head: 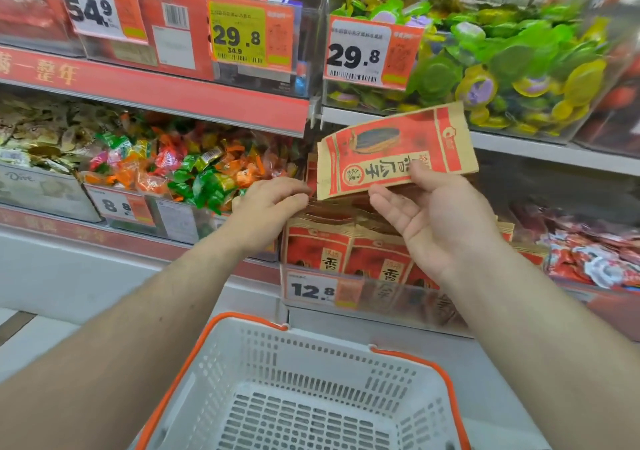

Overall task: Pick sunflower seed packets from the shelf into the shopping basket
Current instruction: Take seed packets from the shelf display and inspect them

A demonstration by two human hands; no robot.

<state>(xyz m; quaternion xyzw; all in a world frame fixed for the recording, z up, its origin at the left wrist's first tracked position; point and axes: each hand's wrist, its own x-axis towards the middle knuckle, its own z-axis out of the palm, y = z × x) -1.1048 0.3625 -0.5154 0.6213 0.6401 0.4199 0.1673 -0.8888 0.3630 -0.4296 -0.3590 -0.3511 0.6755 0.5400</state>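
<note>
My right hand [436,221] is palm-up and holds a brown and red sunflower seed packet [391,148] sideways in front of the shelf, thumb pressed on its lower edge. My left hand [266,210] is just left of the packet's lower corner with its fingers loosely curled and nothing in them. More of the same packets [322,245] stand upright in a clear bin behind a 12.8 price tag [311,290], below both hands. The white shopping basket [311,356] with an orange rim sits below, nothing visible inside.
A bin of colourful wrapped candies [194,169] lies left of the seed packets, and red snack bags [595,255] lie to the right. On the shelf above is a clear bin of green and yellow jelly cups [519,68].
</note>
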